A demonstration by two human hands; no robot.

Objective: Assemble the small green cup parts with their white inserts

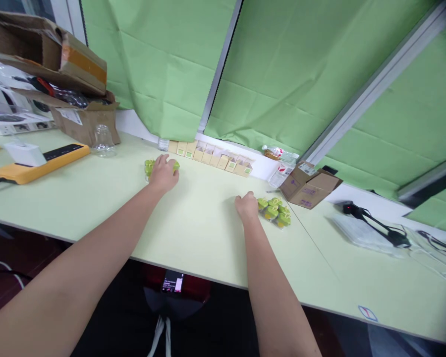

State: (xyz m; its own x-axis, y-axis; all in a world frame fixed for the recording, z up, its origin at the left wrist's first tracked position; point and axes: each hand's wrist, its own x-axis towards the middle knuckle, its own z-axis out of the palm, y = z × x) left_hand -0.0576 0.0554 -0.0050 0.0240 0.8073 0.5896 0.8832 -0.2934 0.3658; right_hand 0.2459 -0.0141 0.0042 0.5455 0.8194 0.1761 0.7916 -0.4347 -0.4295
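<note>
My left hand (164,174) is over a small group of clear containers with green tops (149,167) on the table's left half. Its fingers curl down around them, and green tops show on both sides of the hand. My right hand (247,206) rests low over the table with its fingers curled; whatever they may hold is hidden under the hand. Just to its right stands a cluster of several similar green-topped containers (274,212), with yellowish bits on top and orange showing through the clear sides.
Small tan boxes (208,154) line the back edge. Plastic bottles (280,154) and a cardboard box (307,186) stand back right. A glass jar (104,141), an orange power strip (40,166) and stacked cartons (85,121) are left. A black cabled device (379,225) lies right.
</note>
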